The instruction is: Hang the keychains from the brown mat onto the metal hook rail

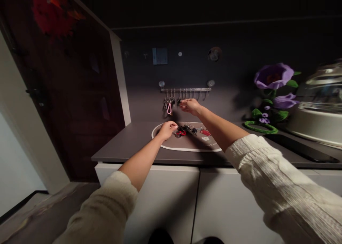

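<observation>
My right hand (189, 106) is raised to the hook rail (187, 90) on the wall, fingers brought together around something small and dark just below a hook; what it is cannot be made out. Left of it, several keys with rings and a pink strap (169, 107) hang from the rail. My left hand (168, 129) is low over the left part of the oval mat (184, 146), its fingers curled in a pinch; their contents are hidden. Beside those fingertips lies a pile of keys (189, 128) with a red piece (181, 132). A red tag (205, 132) lies farther right.
Purple artificial flowers (275, 78) stand on the counter (128, 140) at right, before a domed cream appliance (317, 119). A flat black object (301, 148) lies near the front edge. White cabinet doors (162, 190) are below; a dark door (61, 101) is at left.
</observation>
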